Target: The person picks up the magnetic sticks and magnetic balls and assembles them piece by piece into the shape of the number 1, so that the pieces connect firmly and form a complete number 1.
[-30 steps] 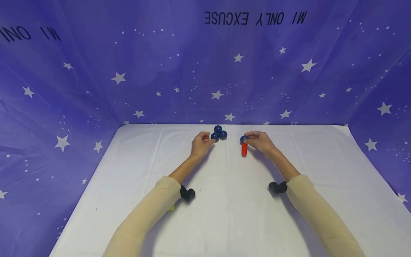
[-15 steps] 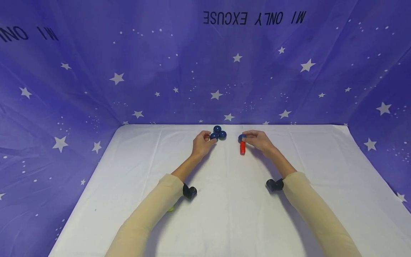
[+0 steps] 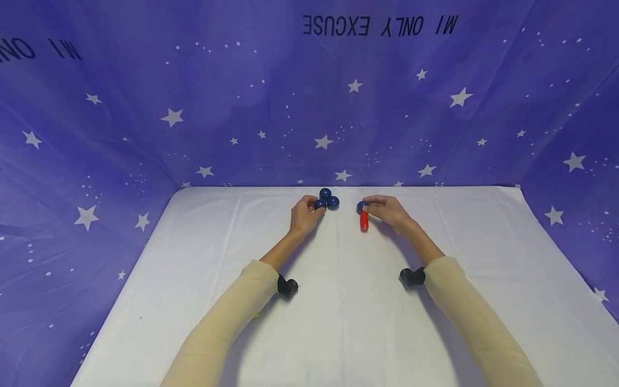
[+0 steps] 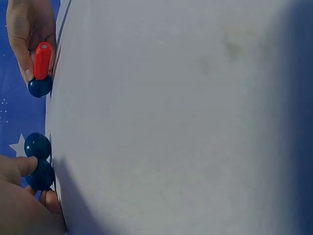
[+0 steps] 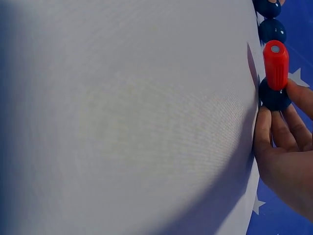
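Observation:
My left hand pinches a dark blue ball between thumb and fingers near the table's far edge. Two more blue balls sit against it, one behind and one to its right. A gap to the right, my right hand pinches a single blue ball from its right side. From that ball a red rod sticks out toward me. In the right wrist view the red rod shows a small round grey end, and its other end meets the blue ball.
A white cloth covers the table, with a star-patterned purple curtain rising right behind its far edge. A yellow-green thing peeks out from under the left sleeve, mostly hidden. Black wrist cameras stick inward from both sleeves.
My right hand has shifted slightly left and away from me with the blue ball and red rod, narrowing the gap to the cluster. My left hand keeps its pinch; the head view has drifted a little.

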Tool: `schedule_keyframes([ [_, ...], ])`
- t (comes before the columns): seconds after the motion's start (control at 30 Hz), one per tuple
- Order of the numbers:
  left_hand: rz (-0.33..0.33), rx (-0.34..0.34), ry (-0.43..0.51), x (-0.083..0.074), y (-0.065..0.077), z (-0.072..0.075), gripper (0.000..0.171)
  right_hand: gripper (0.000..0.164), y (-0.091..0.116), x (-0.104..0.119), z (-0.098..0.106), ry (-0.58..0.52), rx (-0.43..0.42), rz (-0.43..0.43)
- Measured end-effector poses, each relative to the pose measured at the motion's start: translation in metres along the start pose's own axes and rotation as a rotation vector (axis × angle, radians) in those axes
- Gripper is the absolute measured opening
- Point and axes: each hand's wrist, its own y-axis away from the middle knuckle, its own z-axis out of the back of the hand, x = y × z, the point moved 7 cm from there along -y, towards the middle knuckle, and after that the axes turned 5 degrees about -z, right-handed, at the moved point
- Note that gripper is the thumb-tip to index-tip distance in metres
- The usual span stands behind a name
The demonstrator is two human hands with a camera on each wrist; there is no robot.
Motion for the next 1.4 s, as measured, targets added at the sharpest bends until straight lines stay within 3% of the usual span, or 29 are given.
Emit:
schedule_keyframes([
  [0.43, 0.025, -0.045, 0.056, -0.002, 0.005, 0.011, 0.035, 0.044, 0.000, 0.003, -0.007, -0.036, 0.019, 0.021],
  [0.6, 0.011, -0.032, 0.097, -0.011, 0.011, 0.011, 0.035, 0.046, -0.001, 0.004, -0.009, -0.055, 0.036, 0.034],
  [0.93, 0.007, 0.085, 0.122, -0.031, 0.030, -0.007, 0.036, 0.045, -0.003, 0.006, -0.013, -0.039, 0.038, 0.021],
  [1.4, -0.010, 0.228, 0.149, -0.046, 0.052, -0.047, 0.034, 0.047, 0.000, 0.002, 0.001, -0.016, 0.033, 0.026],
])
